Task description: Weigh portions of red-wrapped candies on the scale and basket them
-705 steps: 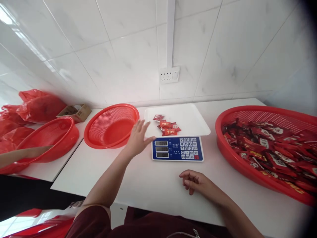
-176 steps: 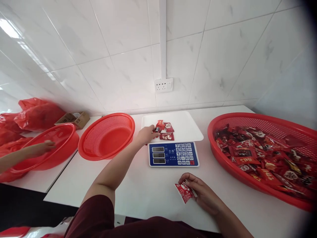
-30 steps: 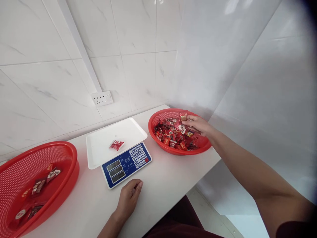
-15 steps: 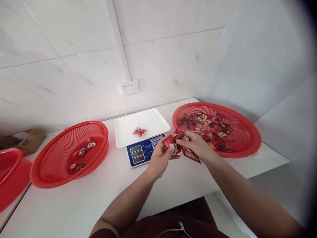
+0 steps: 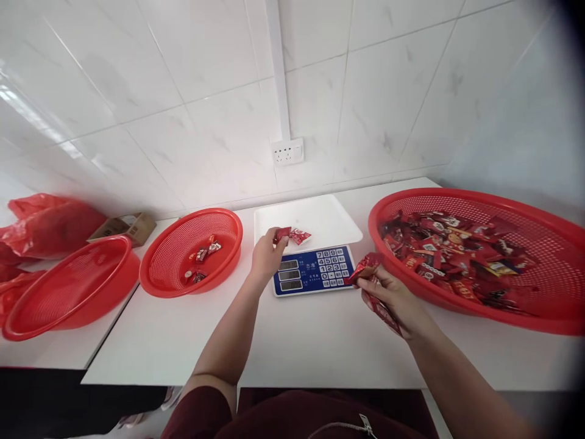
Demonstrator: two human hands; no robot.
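Observation:
Over the front of the white scale tray (image 5: 315, 213), my left hand (image 5: 266, 257) pinches a small red packet (image 5: 283, 232). Another red-and-white packet (image 5: 300, 236) lies on the tray beside it. My right hand (image 5: 398, 300) is closed on several red packets (image 5: 367, 264), in front of the big red basket; its fingers hide part of them. Between my hands is the scale's blue keypad panel (image 5: 311, 264), with number keys and three small displays.
At right, a red mesh basket (image 5: 461, 310) holds many small wrapped packets (image 5: 450, 244). To the left, a second red basket (image 5: 155, 268) has a few packets inside. Farther left are another red basket (image 5: 98, 305), a cardboard box (image 5: 141, 229) and red plastic bags (image 5: 59, 222).
My hands have separated. The left has moved with a red packet to the tray, while the right keeps several packets near the right basket. The view has shifted left.

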